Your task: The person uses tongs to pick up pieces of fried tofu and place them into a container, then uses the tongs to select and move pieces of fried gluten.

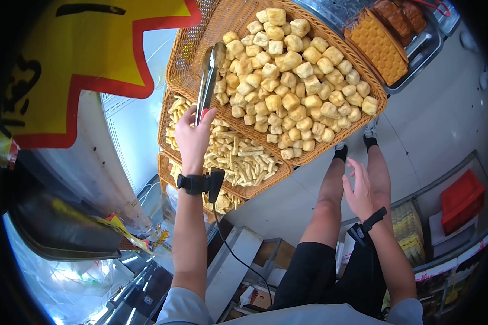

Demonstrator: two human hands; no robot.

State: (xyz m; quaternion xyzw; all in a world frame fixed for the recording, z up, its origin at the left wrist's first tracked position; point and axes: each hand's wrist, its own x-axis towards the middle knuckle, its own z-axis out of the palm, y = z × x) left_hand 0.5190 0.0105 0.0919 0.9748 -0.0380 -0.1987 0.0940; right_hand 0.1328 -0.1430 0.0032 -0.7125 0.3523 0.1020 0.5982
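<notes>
My left hand is closed around the handle end of a pair of metal tongs. The tongs' rounded heads reach over the left edge of a heap of golden fried tofu puffs. Those cube-like puffs fill most of a wicker basket, whose upper left part shows bare weave. Whether the heads grip a puff, I cannot make out. Lower down, my left wrist passes over pale yellow fried strips in another basket section. My right hand hangs in front of my legs, fingers loosely apart, holding nothing.
A metal tray with orange patterned slabs and brown blocks stands at upper right. A yellow sign with red edging juts in at upper left. Right of my legs is a red container. A cable trails from my left wristband.
</notes>
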